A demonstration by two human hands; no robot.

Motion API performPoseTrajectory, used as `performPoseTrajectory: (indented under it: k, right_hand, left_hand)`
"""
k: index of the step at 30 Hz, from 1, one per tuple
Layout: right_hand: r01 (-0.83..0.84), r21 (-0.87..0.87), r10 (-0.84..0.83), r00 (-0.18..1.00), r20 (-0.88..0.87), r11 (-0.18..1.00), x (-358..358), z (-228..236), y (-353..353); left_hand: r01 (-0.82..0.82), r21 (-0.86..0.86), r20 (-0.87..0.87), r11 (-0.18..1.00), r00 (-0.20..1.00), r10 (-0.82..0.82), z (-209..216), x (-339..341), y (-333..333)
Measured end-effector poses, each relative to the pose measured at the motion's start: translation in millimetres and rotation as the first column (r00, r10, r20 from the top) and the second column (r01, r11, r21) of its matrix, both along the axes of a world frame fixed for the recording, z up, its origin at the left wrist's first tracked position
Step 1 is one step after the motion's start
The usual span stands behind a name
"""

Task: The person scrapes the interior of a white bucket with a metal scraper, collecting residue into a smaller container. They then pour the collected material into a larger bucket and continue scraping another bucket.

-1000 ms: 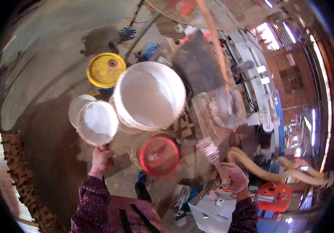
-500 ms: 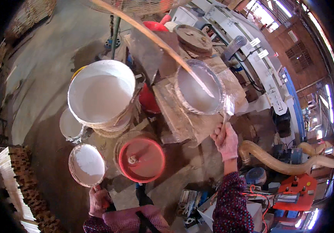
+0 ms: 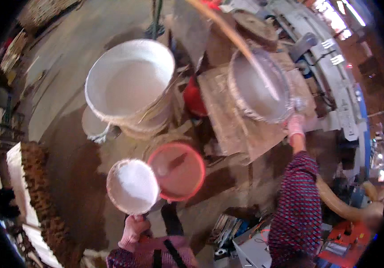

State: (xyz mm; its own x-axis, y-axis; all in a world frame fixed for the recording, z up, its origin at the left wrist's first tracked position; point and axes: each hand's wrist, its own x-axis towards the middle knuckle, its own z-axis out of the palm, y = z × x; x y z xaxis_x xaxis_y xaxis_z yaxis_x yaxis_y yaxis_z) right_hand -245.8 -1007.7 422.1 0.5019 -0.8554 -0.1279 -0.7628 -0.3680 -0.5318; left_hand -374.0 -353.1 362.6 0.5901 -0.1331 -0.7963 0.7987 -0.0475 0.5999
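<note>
My left hand [image 3: 134, 230], in a pink glove, is closed at the near edge of a round pan-like dipper [image 3: 133, 186]. White residue coats the dipper's inside, and its grip is hidden in my fingers. Overlapping its right side, a red bucket [image 3: 176, 172] stands beyond it. My right hand [image 3: 295, 126], gloved too, reaches far out to the near right side of a crusted bucket [image 3: 259, 87] of pale liquid. It is closed round a brush [image 3: 299, 104] whose blurred bristles show above the fingers, beside the bucket's rim. A long wooden stick [image 3: 241, 42] leans into that bucket.
A large white bucket [image 3: 129, 80] of pale liquid stands at left, with a smaller pale container [image 3: 94, 123] beside it. Worn board [image 3: 227, 125] lies under the crusted bucket. A ribbed hose [image 3: 334, 196] and orange-red equipment [image 3: 348, 243] are at lower right, white machinery [image 3: 330, 67] beyond.
My right hand has reached farther forward with the brush, down beside the crusted bucket. The dipper in my left hand has come right, now overlapping the red bucket. The whole view has shifted.
</note>
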Motion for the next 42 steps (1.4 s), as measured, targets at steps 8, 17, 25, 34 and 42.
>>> performPoseTrajectory:
  k: [8, 17, 25, 34, 42]
  right_hand:
    - [-0.108, 0.209, 0.030, 0.938, 0.346, 0.972, -115.2, 25.1, 208.8]
    - [-0.612, 0.221, 0.635, 0.771, -0.049, 0.759, -83.6, -177.1, 451.8]
    - [-0.657, 0.203, 0.687, 0.709, -0.160, 0.726, -41.1, -257.5, 476.6]
    - [-0.648, 0.134, 0.659, 0.748, -0.073, 0.750, -59.2, -253.9, 460.8]
    - [-0.551, -0.221, 0.577, 0.814, 0.068, 0.804, -129.8, -190.2, 496.0]
  left_hand:
    - [-0.053, -0.054, -0.148, 0.997, 0.988, 0.044, 39.6, 9.5, 11.6]
    - [-0.059, -0.030, -0.101, 0.998, 0.993, 0.055, -49.7, -5.6, 76.3]
    - [0.190, -0.055, 0.161, 0.980, 0.971, -0.179, -243.9, -37.0, 163.3]
    - [-0.200, -0.343, -0.123, 0.918, 0.978, 0.167, -435.0, -43.0, 175.1]
    - [0.304, 0.396, 0.482, 0.866, 0.734, -0.478, -589.3, -87.9, 176.7]
